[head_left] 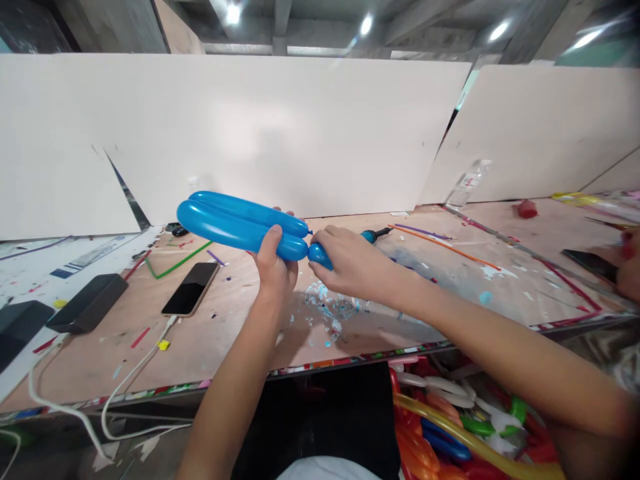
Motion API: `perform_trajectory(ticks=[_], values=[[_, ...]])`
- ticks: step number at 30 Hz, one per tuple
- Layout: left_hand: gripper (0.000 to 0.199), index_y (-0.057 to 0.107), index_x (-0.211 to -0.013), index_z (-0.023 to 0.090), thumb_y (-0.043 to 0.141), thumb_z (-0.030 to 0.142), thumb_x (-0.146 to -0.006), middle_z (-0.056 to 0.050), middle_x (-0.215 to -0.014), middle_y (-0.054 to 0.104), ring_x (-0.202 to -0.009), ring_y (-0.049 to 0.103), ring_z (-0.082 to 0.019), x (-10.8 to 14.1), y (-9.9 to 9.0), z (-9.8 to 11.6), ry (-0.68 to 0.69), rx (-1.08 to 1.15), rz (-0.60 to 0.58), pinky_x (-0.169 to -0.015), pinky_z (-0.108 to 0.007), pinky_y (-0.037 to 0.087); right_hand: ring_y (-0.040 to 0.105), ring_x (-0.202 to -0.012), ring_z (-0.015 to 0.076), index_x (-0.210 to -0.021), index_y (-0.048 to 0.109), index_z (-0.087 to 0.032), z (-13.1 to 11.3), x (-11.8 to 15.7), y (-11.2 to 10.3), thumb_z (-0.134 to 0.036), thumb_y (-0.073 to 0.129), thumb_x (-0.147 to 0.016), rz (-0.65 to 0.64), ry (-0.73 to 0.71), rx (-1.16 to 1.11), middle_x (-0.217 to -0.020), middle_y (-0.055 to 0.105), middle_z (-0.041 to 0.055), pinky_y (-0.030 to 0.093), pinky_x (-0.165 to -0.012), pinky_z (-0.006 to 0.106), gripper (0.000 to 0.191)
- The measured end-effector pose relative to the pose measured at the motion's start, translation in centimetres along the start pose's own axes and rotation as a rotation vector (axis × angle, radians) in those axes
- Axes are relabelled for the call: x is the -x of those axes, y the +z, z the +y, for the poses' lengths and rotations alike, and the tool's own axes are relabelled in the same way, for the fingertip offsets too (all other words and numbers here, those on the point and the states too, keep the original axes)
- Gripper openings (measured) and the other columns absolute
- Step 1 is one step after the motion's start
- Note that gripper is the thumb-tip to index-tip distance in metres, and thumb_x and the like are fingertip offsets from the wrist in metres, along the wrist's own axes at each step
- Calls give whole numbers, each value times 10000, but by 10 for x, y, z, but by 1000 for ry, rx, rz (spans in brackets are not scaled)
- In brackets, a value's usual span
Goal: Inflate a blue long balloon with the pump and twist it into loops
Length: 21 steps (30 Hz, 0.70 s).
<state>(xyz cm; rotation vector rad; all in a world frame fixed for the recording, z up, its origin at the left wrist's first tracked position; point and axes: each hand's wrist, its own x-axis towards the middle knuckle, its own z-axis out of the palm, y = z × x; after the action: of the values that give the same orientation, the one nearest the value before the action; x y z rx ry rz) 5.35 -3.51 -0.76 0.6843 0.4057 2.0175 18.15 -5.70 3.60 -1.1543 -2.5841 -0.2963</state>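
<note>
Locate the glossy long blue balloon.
In the head view, the blue balloon is mostly left of centre, over the pale wooden tabletop: its doubled part in the left hand, the part past the pinch in the right hand.

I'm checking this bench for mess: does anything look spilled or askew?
Light-blue flecks are scattered across the tabletop near the right hand, perhaps paint or scraps. At left, the white panels leave a dark wedge-shaped gap, looking misaligned.

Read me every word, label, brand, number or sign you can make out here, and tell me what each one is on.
No text is readable.
Clear plastic bottle: small red marks, too blurred to read.
White printed sheet at the left: blue and grey print, too blurred to read.
Folded, glossy blue balloon: no lettering shows.
</note>
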Motion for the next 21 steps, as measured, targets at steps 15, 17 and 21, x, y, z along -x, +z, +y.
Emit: perform_trajectory(ticks=[15,17,21], values=[[356,657,-1046,234,689,331,-705,-70,-1071,687,-1066,641,-307,-10,-24,16,-21,-77,-338,-913,-471,537,593,-853,215,-1038,552,-203,15,-6,-1,-436,645,-773,-447,146,-855,-974,627,57,478,-652,301,365],[387,646,-1089,262,682,301,-706,-62,-1109,685,-1065,642,-310,-12,-26,19,-67,-86,-372,-900,-481,547,590,-855,218,-1135,529,-205,10,-4,11,-471,748,-682,-380,188,-939,-989,618,62,495,-675,315,569],[511,598,-1204,288,664,309,-697,-74,-1089,700,-1025,659,-326,-18,-34,23,-233,-63,-445,-853,-511,563,582,-768,188,-1092,534,-195,-6,4,32,-654,525,-822,-433,243,-1242,-882,608,52,509,-664,324,533]])
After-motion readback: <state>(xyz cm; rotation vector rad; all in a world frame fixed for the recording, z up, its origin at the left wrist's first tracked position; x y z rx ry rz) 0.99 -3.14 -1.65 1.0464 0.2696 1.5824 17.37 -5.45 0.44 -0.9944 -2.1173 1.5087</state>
